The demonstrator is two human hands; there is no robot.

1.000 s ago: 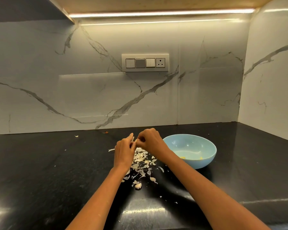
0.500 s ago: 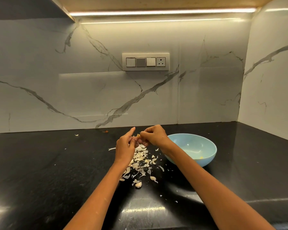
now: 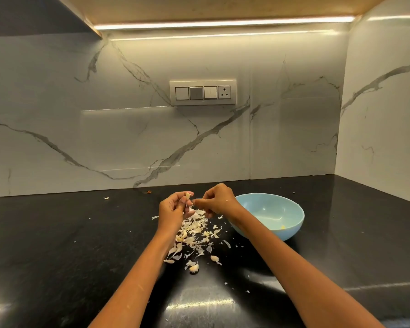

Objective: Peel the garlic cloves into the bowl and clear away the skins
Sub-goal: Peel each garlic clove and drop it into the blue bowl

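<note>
**Obs 1:** Left hand (image 3: 173, 209) raised over the counter (image 3: 57, 245), fingers curled, pinching a garlic clove (image 3: 188, 196) at its fingertips. Clove pale, tip up.

**Obs 2:** Right hand (image 3: 217, 200)?

**Obs 1:** Just beside the left, fingers bent, thumb and forefinger nipping a thin strand of skin that runs to the clove. Whether it holds more than that, cannot tell.

**Obs 2:** Bowl?

**Obs 1:** Light blue bowl (image 3: 291, 223) on the counter, right of the hands, nearer the back right corner than the front edge. Right wrist crosses its left rim. Small yellowish bit on the bottom; cannot tell what it is.

**Obs 2:** Skins?

**Obs 1:** Loose pile of skins (image 3: 194, 230) on the counter under the hands, trailing toward the front edge. A few unpeeled cloves (image 3: 194, 268) at the near end. One stray flake (image 3: 106, 197) far left by the back wall. Switch plate (image 3: 202, 92) on the marble wall above.
</note>
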